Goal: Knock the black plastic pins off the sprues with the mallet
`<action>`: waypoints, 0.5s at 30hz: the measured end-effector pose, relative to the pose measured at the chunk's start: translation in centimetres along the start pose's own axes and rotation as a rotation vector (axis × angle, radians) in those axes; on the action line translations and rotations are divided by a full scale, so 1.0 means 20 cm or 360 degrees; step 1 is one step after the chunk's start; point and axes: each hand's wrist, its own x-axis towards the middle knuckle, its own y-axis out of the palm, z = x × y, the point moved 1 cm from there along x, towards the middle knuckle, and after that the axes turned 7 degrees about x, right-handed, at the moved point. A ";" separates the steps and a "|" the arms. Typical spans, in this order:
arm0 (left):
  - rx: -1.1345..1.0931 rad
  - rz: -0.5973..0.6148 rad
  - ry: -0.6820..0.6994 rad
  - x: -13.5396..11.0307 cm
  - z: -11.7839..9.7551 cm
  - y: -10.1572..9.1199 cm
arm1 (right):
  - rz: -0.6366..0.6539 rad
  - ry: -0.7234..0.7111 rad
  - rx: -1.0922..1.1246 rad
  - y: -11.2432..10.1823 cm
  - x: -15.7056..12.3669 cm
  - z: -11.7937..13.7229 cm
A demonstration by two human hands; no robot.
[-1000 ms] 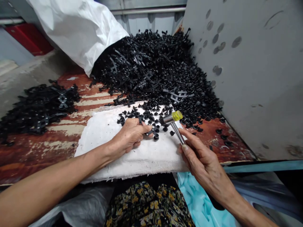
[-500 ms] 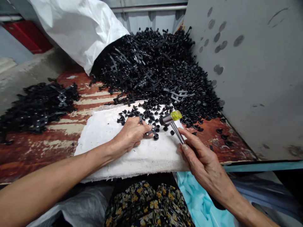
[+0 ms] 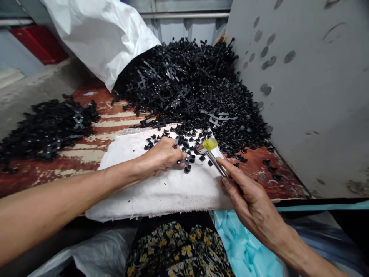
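My left hand (image 3: 163, 156) rests on a white cloth pad (image 3: 161, 184) and pinches a small black plastic part (image 3: 186, 163) with its fingers closed. My right hand (image 3: 248, 196) is closed on the metal handle of a small hammer (image 3: 208, 149) with a yellow tip. The hammer head hovers just right of the pinched part. Several loose black parts (image 3: 184, 139) lie scattered on the far side of the pad.
A large heap of black plastic parts (image 3: 193, 84) spills from a white sack (image 3: 100, 34) at the back. A smaller black pile (image 3: 49, 129) lies at the left on the worn red board (image 3: 86, 154). A grey panel (image 3: 311, 88) walls the right side.
The hammer head has dropped a little and moved toward the part that my left hand pinches. My left hand has shifted slightly up the pad.
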 end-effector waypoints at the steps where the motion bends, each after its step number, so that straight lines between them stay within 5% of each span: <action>1: 0.0002 0.0005 0.0007 0.00 0.00 0.00 | 0.0012 -0.0010 -0.0012 -0.01 0.00 0.01; 8: 0.0042 -0.0020 0.0001 -0.02 -0.04 0.00 | -0.0107 -0.0237 -0.0024 -0.03 0.01 0.08; 12: 0.0049 -0.0045 0.0031 -0.03 -0.04 0.01 | 0.0037 -0.0354 -0.0175 -0.03 0.01 0.09; 15: 0.0026 0.0030 0.0059 -0.02 -0.02 0.00 | -0.0118 -0.0290 -0.0152 -0.05 0.00 0.12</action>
